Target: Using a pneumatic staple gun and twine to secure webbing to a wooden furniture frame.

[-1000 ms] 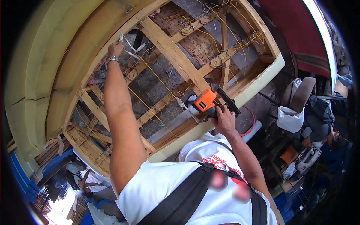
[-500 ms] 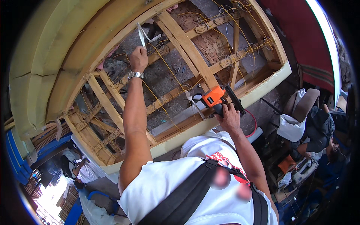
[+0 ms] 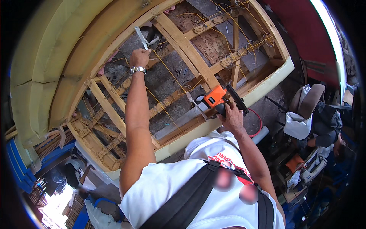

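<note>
Left hand: the left hand (image 3: pixel 139 58) is stretched out to the far part of the wooden sofa frame (image 3: pixel 183 38), fingers closed around the end of a pale webbing strap (image 3: pixel 143 38); a metal wristwatch (image 3: pixel 138 70) sits on the wrist
Right hand: the right hand (image 3: pixel 231 117) is near the body, fingers wrapped around the handle of an orange and black stapler gun (image 3: pixel 218 98); its nose is at the near rail of the frame, if it touches the wood I cannot tell
Strap: thin, flat and soft, I judge it light and easy to bend; it goes slack if not pulled, so the free end is the good place to hold, with the full fist
Stapler gun: hard body, looks rather heavy for one hand; the black handle is the place to grip; a red hose (image 3: pixel 257 123) curves just behind it
Frame: stiff timber bars, open underneath, lying tilted against yellow foam padding (image 3: pixel 42 65)
What is inside the frame: coil springs (image 3: pixel 225 61) tied with yellow cord (image 3: pixel 164 68); through the gaps a grey floor shows
Containers: no real box or bin is clear to me; at the right there are cluttered things, too small to tell
</note>
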`<state>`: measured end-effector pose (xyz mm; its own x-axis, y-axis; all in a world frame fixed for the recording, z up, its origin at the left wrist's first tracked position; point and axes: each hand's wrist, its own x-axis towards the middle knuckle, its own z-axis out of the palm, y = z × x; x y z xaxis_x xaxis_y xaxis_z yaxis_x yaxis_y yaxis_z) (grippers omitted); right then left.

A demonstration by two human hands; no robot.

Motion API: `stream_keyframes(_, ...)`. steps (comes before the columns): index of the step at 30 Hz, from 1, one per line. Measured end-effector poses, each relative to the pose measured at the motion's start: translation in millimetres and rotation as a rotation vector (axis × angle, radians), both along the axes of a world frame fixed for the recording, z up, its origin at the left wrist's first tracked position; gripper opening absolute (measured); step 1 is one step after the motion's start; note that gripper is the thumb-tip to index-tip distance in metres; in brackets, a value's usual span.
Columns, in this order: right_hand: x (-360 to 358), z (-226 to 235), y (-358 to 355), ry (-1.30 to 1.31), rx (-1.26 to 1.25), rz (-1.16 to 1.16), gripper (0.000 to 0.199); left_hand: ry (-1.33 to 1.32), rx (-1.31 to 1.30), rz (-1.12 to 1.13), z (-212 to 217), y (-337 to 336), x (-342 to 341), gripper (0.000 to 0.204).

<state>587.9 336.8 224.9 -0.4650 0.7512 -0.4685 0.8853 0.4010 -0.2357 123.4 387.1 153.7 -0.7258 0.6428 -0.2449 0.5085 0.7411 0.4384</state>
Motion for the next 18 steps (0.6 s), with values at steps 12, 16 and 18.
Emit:
stream_keyframes(12, 45.9, 3.1, 1.0, 0.063, 0.000, -0.017, 0.056, -0.063, 0.314, -0.331, 17.2, -77.3, 190.2, 0.023)
stream_keyframes(16, 48.5, 4.9, 0.5, 0.086, 0.021, -0.044, 0.057, -0.177, 0.468, -0.436, 30.6, -106.8, 261.2, 0.020)
stream_keyframes(18, 55.7, 11.4, 3.8, 0.091, 0.054, -0.055, 0.058, -0.181, 0.465, -0.342, 35.6, -95.2, 262.8, 0.018)
